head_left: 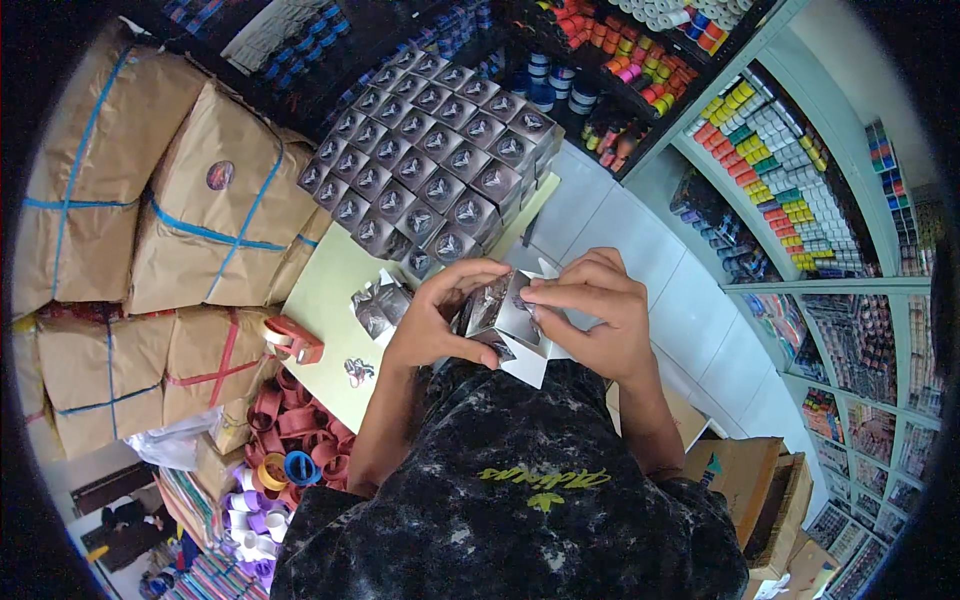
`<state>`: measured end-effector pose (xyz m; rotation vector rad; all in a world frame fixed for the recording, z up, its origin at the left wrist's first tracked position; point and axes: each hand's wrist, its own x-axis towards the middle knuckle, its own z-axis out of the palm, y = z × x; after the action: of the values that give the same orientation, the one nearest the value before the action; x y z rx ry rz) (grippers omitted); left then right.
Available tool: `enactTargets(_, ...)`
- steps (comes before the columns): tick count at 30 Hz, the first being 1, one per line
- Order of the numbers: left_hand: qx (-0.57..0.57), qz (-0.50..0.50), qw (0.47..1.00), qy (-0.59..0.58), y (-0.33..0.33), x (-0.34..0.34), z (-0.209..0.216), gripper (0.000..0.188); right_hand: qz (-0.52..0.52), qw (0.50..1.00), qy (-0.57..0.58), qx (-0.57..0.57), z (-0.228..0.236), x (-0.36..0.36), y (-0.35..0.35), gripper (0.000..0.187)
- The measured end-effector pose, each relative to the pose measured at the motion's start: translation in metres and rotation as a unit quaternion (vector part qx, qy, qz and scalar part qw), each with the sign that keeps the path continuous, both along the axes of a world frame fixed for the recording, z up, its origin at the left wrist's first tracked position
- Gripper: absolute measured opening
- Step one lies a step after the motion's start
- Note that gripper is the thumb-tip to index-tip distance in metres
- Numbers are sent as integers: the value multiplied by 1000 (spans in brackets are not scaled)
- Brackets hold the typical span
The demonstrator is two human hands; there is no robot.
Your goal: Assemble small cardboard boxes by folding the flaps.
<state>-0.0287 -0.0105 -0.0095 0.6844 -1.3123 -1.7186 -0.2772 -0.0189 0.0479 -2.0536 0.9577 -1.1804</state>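
In front of my chest is a small dark printed box [490, 305] with white inner flaps standing out. My left hand [436, 318] is wrapped around its left side, thumb below and fingers above. My right hand [600, 312] is closed in a pinch at the box's right end, against a flap; whether something thin is also between the fingertips I cannot tell. Left of the hands, a similar box [380, 305] lies on the pale yellow table [330, 285]. Nearer the table's left edge is a small heap of dark and shiny little pieces [358, 372].
A large stack of matching boxes [430, 150] fills the table's far end. A red tape dispenser [293, 340] sits at its left edge. Brown wrapped parcels [210, 200] are piled left, above red plastic rings [300, 420]. Shelves of spools [770, 170] and cardboard boxes [740, 490] stand right.
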Motion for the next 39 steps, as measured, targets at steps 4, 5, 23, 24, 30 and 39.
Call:
enactTargets(4, -18, 21, 1000, -1, 2, 1, 0, 102, 15, 999, 12, -28, 10, 0, -2, 30)
enactTargets(5, -18, 26, 999, 5, 2, 2, 0, 102, 25, 999, 18, -26, 9, -2, -3, 28)
enactTargets(23, -71, -74, 995, 12, -20, -3, -1, 95, 105, 872, -220, 425, -6, -8, -7, 19)
enactTargets(24, -54, -79, 995, 19, -21, -4, -2, 95, 104, 872, -220, 425, -8, -10, -8, 19)
enactTargets(30, -4, -60, 998, 27, -29, -8, -2, 97, 102, 871, -201, 437, -10, -13, -17, 20)
enactTargets(39, 86, 183, 979, 15, -45, -26, -7, 63, -59, 849, -370, 372, -36, -22, -35, 11)
